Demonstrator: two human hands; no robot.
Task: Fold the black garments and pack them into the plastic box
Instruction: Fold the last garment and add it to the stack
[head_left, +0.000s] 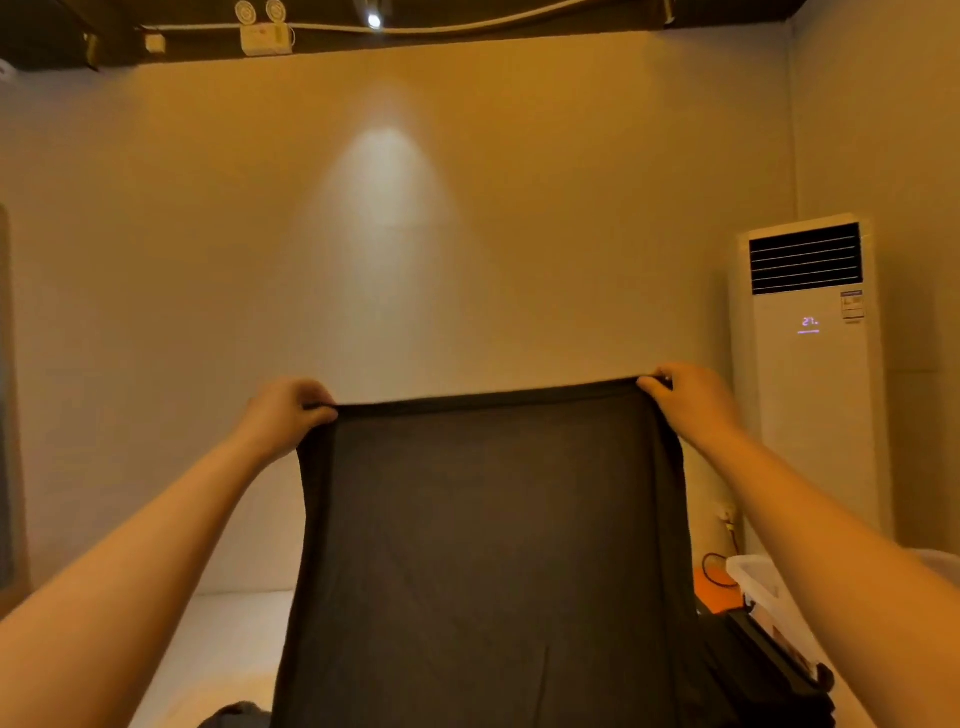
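Note:
A black garment (488, 551) hangs spread out in front of me, held up by its top edge. My left hand (283, 415) pinches the top left corner and my right hand (688, 402) pinches the top right corner, stretching the edge taut between them. The cloth falls straight down to the bottom of the view and hides the surface behind it. A clear plastic box (763, 587) stands low at the right, partly behind my right forearm. More black fabric (763, 675) lies below the box, and a dark scrap (234, 717) shows at the bottom left.
A white surface (218, 644) stretches out below at the left. A tall white air conditioner (810, 374) stands against the wall at the right, with a cable and an orange item (719, 584) at its foot. The plain wall fills the background.

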